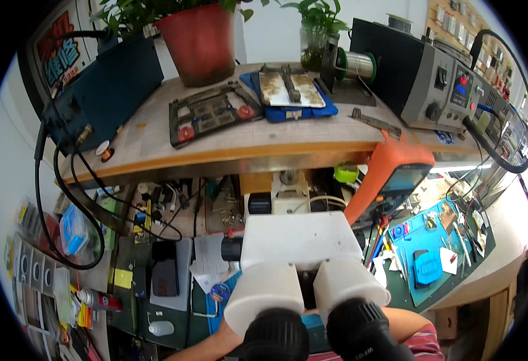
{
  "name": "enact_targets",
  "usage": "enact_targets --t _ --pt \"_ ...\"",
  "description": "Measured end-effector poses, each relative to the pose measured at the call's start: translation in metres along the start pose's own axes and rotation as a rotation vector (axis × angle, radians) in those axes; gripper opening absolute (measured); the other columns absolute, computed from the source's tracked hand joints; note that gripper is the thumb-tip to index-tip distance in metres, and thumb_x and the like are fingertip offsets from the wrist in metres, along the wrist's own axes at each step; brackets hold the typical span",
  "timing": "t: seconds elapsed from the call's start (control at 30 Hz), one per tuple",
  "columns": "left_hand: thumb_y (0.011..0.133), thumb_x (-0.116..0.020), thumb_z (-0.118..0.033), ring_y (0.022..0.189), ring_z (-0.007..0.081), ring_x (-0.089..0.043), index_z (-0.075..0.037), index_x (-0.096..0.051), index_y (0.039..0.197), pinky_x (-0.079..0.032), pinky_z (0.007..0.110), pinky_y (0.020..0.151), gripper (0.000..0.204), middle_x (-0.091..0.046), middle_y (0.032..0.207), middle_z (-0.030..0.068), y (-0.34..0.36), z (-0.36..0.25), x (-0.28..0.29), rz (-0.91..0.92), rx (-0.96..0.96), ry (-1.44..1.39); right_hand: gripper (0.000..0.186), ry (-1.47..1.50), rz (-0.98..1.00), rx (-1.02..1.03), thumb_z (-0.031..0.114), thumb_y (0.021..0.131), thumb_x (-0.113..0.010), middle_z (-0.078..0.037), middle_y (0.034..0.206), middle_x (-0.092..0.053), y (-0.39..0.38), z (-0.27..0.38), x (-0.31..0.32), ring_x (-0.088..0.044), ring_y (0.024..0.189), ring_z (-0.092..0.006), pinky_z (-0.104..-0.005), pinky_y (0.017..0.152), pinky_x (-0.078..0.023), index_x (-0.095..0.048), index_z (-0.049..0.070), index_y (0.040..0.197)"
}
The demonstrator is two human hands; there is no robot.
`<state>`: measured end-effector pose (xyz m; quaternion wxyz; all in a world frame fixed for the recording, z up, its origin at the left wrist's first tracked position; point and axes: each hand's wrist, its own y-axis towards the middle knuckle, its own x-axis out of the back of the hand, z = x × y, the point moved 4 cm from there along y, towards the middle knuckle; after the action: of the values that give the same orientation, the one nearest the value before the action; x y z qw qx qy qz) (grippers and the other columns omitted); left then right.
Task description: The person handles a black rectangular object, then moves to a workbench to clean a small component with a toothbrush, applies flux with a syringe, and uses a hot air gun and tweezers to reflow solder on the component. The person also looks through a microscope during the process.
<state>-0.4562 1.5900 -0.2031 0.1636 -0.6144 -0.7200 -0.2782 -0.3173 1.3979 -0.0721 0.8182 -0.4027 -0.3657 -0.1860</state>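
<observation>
A white stereo microscope (303,237) with two black eyepieces (276,337) fills the lower middle and covers the work beneath it. My left forearm comes in from the lower edge, and only the wrist end of my left hand (230,330) shows beside the left eyepiece. Its fingers are hidden behind the microscope. My right arm, in a red striped sleeve, bends in at the lower right. The right hand is out of sight behind the eyepieces. What either hand holds cannot be seen. A bit of blue mat (315,325) shows between the eyepieces.
A dark phone (165,268) lies on a grey slab at left, near a small white bottle (161,328) and a spray can (100,299). An orange multimeter (390,177) leans against the shelf (252,159). Tools lie on a blue mat (423,298) at right. Cables hang at both sides.
</observation>
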Motion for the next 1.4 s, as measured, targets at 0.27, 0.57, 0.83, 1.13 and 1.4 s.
enact_targets --t 0.27,0.57,0.83,1.13,1.4 --pt "0.091 -0.071 -0.008 0.136 0.0433 -0.050 0.006 -0.043 0.149 -0.039 0.048 0.116 0.067 -0.053 0.144 0.0289 0.011 -0.014 0.016 -0.030 0.032 0.112 0.049 0.090 -0.308 0.385 0.021 0.100 -0.067 -0.014 0.150 -0.055 0.008 -0.060 -0.037 -0.052 0.139 -0.0284 -0.0403 0.119 -0.038 -0.057 0.010 0.146" --pt "0.083 -0.088 -0.018 0.133 0.0388 -0.055 0.002 -0.019 0.163 -0.042 0.046 0.114 0.107 -0.061 0.140 0.0237 0.016 -0.011 0.017 -0.075 -0.058 0.020 0.059 -0.457 -0.077 0.206 0.022 0.107 -0.060 -0.013 0.161 -0.043 -0.014 -0.004 -0.006 -0.043 0.148 -0.0232 -0.0403 0.127 -0.028 -0.039 0.008 0.160" --pt "0.083 -0.085 -0.013 0.135 0.0384 -0.054 -0.001 -0.020 0.163 -0.042 0.046 0.114 0.104 -0.061 0.141 0.0218 0.014 -0.012 0.020 -0.060 -0.094 0.089 0.050 -0.114 -0.567 0.478 0.027 0.102 -0.063 -0.013 0.149 -0.053 0.030 -0.041 -0.039 -0.050 0.139 -0.0274 -0.0425 0.121 -0.035 -0.051 0.009 0.147" --pt "0.072 -0.089 -0.001 0.121 0.0291 -0.064 0.002 -0.041 0.148 -0.048 0.037 0.104 0.090 -0.063 0.132 0.0158 0.013 0.001 0.021 -0.055 0.095 0.064 0.018 0.187 -0.628 0.584 0.015 0.084 -0.071 -0.017 0.090 -0.072 0.061 -0.026 -0.040 -0.071 0.084 -0.0376 -0.0477 0.077 -0.056 -0.072 0.004 0.100" --pt "0.076 -0.083 0.005 0.128 0.0285 -0.059 0.000 -0.018 0.164 -0.043 0.037 0.112 0.109 -0.054 0.149 0.0156 0.016 -0.003 0.013 -0.088 0.059 -0.072 0.014 0.565 -0.883 0.129 0.011 0.092 -0.075 -0.007 0.091 -0.076 -0.094 -0.172 -0.029 -0.072 0.083 -0.0145 -0.0304 0.077 -0.057 -0.075 0.003 0.103"
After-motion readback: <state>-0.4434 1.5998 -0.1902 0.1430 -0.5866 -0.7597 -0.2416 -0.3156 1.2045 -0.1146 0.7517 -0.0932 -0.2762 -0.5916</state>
